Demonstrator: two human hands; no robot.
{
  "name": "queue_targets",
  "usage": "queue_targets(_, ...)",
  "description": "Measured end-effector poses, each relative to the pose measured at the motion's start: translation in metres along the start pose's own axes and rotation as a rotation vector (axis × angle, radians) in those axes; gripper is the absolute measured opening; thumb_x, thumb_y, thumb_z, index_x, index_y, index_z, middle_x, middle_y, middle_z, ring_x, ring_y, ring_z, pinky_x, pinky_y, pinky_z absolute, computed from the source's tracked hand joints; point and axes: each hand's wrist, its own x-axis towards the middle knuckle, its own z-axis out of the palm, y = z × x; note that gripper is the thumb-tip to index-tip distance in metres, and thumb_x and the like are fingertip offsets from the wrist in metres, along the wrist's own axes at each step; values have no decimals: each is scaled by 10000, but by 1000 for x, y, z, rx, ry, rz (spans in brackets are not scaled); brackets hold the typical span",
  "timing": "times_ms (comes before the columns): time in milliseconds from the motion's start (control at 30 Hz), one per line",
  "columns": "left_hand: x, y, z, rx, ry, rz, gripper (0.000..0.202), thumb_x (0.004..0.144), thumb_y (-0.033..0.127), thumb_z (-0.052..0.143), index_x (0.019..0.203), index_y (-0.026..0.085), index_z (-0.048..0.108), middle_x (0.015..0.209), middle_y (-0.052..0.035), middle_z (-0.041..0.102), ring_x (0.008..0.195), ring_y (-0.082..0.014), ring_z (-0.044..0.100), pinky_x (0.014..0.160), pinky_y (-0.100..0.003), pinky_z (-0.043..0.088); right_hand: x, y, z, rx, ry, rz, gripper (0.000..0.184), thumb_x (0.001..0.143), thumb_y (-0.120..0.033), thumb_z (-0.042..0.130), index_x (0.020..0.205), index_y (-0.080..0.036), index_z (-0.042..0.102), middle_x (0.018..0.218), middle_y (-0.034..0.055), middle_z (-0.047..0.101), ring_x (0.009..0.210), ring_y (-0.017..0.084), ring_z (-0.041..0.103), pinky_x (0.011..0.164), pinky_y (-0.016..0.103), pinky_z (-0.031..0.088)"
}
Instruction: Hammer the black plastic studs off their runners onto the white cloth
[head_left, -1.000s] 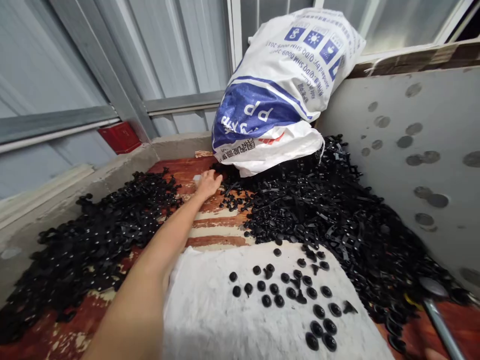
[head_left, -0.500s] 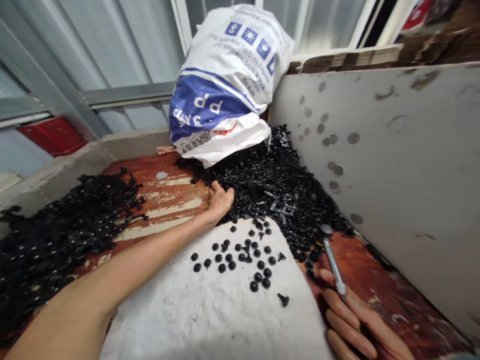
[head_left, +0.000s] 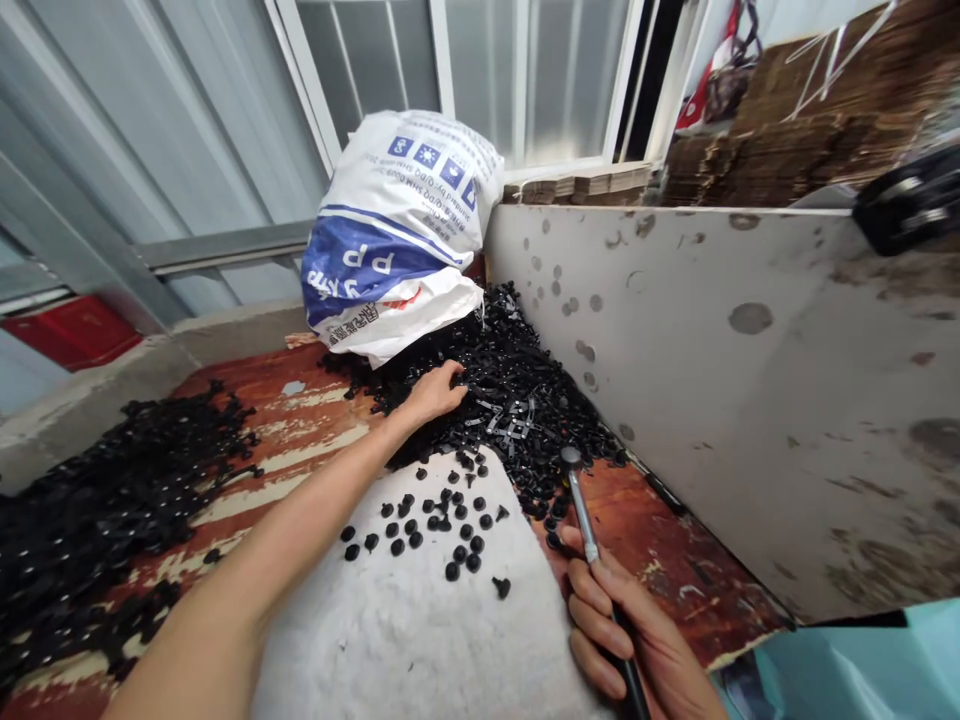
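Note:
My left hand (head_left: 438,391) reaches to the near left side of a large heap of black plastic parts (head_left: 525,375). Its thumb and forefinger are apart, and nothing shows between them; the other fingers are partly hidden. Fingers wrapped round its dark handle, my right hand (head_left: 619,620) holds a ratchet wrench (head_left: 583,515) with a silver shaft and round head pointing away from me. Between my arms, several black round-headed pieces (head_left: 459,553) lie scattered on a white cloth (head_left: 420,640).
A second pile of black parts (head_left: 97,510) covers the left of the worn red board (head_left: 697,545). Behind the heap leans a white and blue sack (head_left: 397,230). A stained grey panel (head_left: 675,330) stands along the right. Stacked cardboard (head_left: 795,130) is beyond it.
The view has shifted right and tilted up, bringing in more panel and cardboard. My left hand has moved further into the heap. The right hand still holds the ratchet wrench.

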Motion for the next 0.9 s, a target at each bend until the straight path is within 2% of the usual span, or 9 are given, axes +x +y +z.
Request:
queue_targets(100, 3, 10, 6, -119, -29, 1, 100, 782, 162, 630, 869, 190, 671, 797, -38, 675, 860, -222, 670, 813, -311, 511, -2, 0, -1, 13, -40, -1, 432, 665, -363, 906, 988, -187, 678, 592, -122, 379, 408, 1, 259, 312, 104, 343)
queue_targets(167, -1, 11, 4, -226, -34, -34, 40, 793, 178, 636, 830, 181, 648, 675, -4, 620, 665, -174, 645, 634, -264, 497, -2, 0, -1, 20, -47, -9, 435, 673, -342, 901, 1009, -176, 680, 595, -121, 399, 403, 0, 275, 310, 104, 348)
queue_targets(233, -8, 7, -4, -350, -15, -87, 33, 819, 194, 619, 845, 175, 625, 643, 16, 587, 552, -131, 601, 517, -220, 444, -2, 0, -1, 32, -55, -13, 437, 676, -321, 899, 1022, -168, 680, 594, -120, 410, 396, 0, 293, 306, 105, 351)
queue_targets(367, -20, -4, -21, -607, 47, -218, 44, 842, 209, 593, 834, 173, 568, 657, 24, 578, 491, -84, 560, 498, -203, 474, -2, 0, -1, 27, -87, -24, 392, 701, -278, 880, 1013, -164, 672, 599, -116, 413, 399, 4, 346, 319, 104, 370)
queue_targets(533, -38, -11, -36, -821, 42, -297, 99, 790, 202, 642, 797, 176, 547, 651, 33, 573, 463, -72, 537, 490, -212, 501, -3, 0, -1, 7, -101, -15, 373, 713, -268, 870, 1005, -158, 664, 600, -121, 414, 397, -5, 350, 324, 95, 365)
queue_targets(667, -55, -24, -42, -818, 50, -364, 73, 843, 198, 583, 811, 176, 521, 648, 29, 558, 446, -63, 514, 466, -197, 481, -4, -1, 0, 28, -102, 4, 378, 693, -234, 884, 988, -143, 666, 585, -125, 421, 393, -8, 368, 321, 86, 357)
queue_targets(767, -70, -40, -42, -702, 81, -421, 80, 850, 192, 588, 888, 192, 518, 632, 38, 535, 434, -79, 514, 435, -192, 444, -5, -1, -1, 40, -115, 10, 351, 713, -206, 863, 994, -134, 664, 590, -123, 441, 396, -7, 382, 330, 87, 369)
queue_targets(900, -85, -61, -40, -497, 46, -422, 145, 830, 218, 614, 959, 205, 550, 668, 24, 556, 472, -112, 547, 445, -214, 433, -4, 0, -5, 36, -159, 13, 297, 761, -191, 815, 1001, -138, 649, 603, -118, 449, 399, -1, 387, 343, 94, 373)
